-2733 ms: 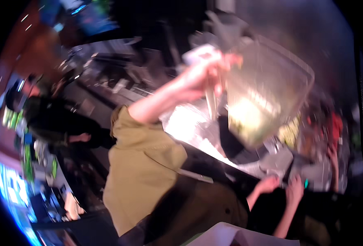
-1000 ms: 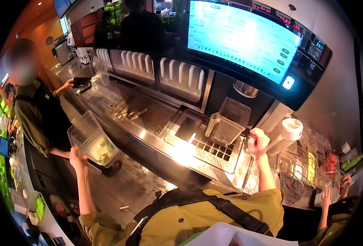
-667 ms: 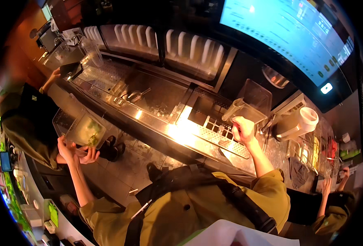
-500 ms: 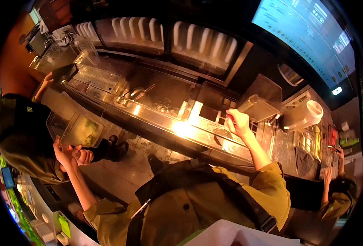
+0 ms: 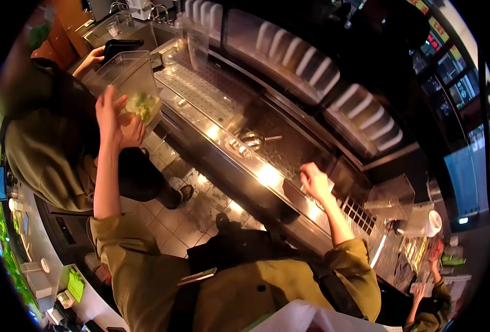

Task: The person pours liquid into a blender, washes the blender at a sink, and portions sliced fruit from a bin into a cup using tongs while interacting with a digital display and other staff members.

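My left hand is raised at the left and grips a clear square plastic container from below. A little chopped green leaf lies in the container's bottom. The container hangs beside the near edge of a long steel counter. My right hand hovers over the counter's right part with its fingers curled, and I see nothing in it. Another clear container stands on a drain grate to the right of that hand, apart from it.
A co-worker in an olive shirt stands close at my left, one hand on a black tray at the counter's far end. Behind the counter runs a row of slanted white-lit bins. A white roll and a tiled floor are below.
My left hand has lifted the container of greens from low near the floor up to counter height. My right hand has come away from the clear container on the grate and moved left.
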### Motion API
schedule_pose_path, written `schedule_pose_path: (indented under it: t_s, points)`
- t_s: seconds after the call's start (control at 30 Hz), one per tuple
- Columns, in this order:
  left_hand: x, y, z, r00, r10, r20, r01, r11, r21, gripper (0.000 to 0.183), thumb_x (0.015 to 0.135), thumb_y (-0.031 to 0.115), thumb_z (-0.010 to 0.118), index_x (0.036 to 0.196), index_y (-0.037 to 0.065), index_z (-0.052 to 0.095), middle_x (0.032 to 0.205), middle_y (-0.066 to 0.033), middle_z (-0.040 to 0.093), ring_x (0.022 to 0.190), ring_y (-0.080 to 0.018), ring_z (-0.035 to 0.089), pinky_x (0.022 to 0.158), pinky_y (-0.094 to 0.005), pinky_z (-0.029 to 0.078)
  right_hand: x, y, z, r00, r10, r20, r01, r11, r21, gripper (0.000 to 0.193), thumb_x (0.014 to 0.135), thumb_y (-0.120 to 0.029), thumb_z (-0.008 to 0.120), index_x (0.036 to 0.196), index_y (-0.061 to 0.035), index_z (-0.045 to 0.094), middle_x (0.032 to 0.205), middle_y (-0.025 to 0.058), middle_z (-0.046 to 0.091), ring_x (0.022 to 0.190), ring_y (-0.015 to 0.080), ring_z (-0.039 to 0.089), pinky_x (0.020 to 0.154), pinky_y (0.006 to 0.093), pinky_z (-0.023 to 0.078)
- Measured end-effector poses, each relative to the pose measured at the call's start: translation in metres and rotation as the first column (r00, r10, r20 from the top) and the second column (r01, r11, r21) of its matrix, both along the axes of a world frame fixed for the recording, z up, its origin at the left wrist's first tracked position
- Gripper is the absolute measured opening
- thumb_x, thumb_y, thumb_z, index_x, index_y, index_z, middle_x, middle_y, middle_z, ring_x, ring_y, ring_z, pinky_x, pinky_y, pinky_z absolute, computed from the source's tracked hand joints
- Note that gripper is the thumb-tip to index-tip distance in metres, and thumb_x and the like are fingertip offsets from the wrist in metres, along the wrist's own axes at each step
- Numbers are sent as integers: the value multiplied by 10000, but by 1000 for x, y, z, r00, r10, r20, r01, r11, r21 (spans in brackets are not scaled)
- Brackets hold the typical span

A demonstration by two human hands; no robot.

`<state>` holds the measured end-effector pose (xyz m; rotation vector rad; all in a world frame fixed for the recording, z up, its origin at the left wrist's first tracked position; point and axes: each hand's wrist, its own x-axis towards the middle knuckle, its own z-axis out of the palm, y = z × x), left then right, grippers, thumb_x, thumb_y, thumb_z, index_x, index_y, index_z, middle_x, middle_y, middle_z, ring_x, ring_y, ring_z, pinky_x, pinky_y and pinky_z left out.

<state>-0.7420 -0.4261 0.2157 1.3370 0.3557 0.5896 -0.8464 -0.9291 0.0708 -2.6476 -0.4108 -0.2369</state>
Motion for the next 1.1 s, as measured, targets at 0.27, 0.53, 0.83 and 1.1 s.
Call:
schedule_pose_path:
  t_s: [0.27, 0.53, 0.83, 1.1]
  points:
    - [120, 107, -82, 852, 488, 189, -488, 609, 625, 568, 733, 250, 560, 1177, -44, 362, 1051, -210, 497, 937, -329, 494, 802, -370, 385, -4, 18, -27, 968, -68, -240, 6, 969, -247, 220, 734, -150, 523, 935, -65, 503, 855, 115, 513, 703, 288, 551, 606, 372, 445]
    - [87, -188, -240, 972, -204, -113, 219, 629, 746, 775, 655, 125, 618, 1307, 81, 201, 1289, -305, 145, 1148, -439, 271, 950, -401, 276, -40, 10, -40, 941, -246, -232, 201, 959, -202, 316, 737, -126, 525, 1032, -47, 448, 907, 121, 513, 632, 254, 551, 606, 359, 442]
    - [17, -324, -236, 667, -619, -414, 655, 223, 722, 717, 661, 148, 583, 1288, 117, 237, 1307, -251, 116, 1129, -426, 293, 902, -453, 316, -145, -38, -52, 723, -635, -273, 646, 761, -61, 276, 771, -125, 496, 1029, -30, 475, 950, 195, 516, 833, 358, 530, 704, 412, 432]
    - [-5, -330, -255, 627, -645, -436, 682, 184, 708, 664, 689, 164, 559, 1275, 97, 256, 1288, -241, 168, 1099, -401, 322, 897, -456, 321, -204, -33, -78, 661, -723, -200, 719, 687, -106, 257, 724, -73, 537, 972, -30, 485, 887, 144, 522, 826, 298, 520, 696, 354, 430]
